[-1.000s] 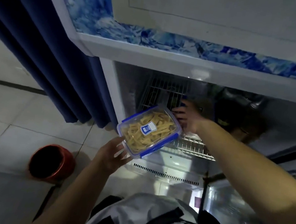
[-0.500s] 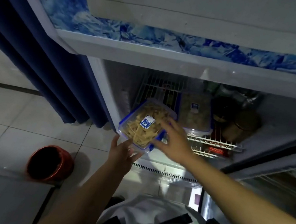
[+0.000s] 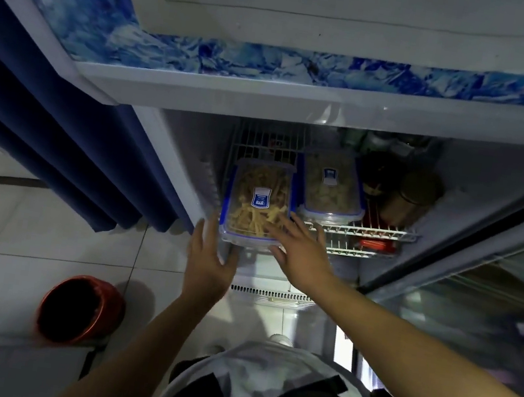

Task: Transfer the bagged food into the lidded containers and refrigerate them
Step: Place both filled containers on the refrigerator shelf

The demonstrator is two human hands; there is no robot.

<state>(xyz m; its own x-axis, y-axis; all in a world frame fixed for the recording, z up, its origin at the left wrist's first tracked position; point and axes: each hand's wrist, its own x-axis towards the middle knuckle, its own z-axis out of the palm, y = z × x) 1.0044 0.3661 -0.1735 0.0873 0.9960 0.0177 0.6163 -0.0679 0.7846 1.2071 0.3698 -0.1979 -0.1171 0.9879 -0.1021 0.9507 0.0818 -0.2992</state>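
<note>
A clear lidded container [image 3: 259,198] with blue clips, full of yellow strips, lies at the left of the wire shelf [image 3: 381,233] inside the open fridge [image 3: 201,94]. Its front end sticks out past the shelf edge. My left hand [image 3: 208,265] is against its front left corner, fingers up along the side and thumb under the rim. My right hand [image 3: 303,255] has its fingers spread on the lid and its thumb at the front edge. A second lidded container [image 3: 330,188] with pale food sits on the shelf right beside it.
Dark jars and a round tin [image 3: 414,194] stand at the right of the shelf, red packets below. The glass fridge door [image 3: 477,298] hangs open on the right. A blue curtain [image 3: 42,131] hangs to the left, and a red bucket [image 3: 80,310] stands on the tiled floor.
The container of yellow strips went from tilted in the air in front of the fridge onto the shelf's left side. My right hand came out of the fridge and onto its lid.
</note>
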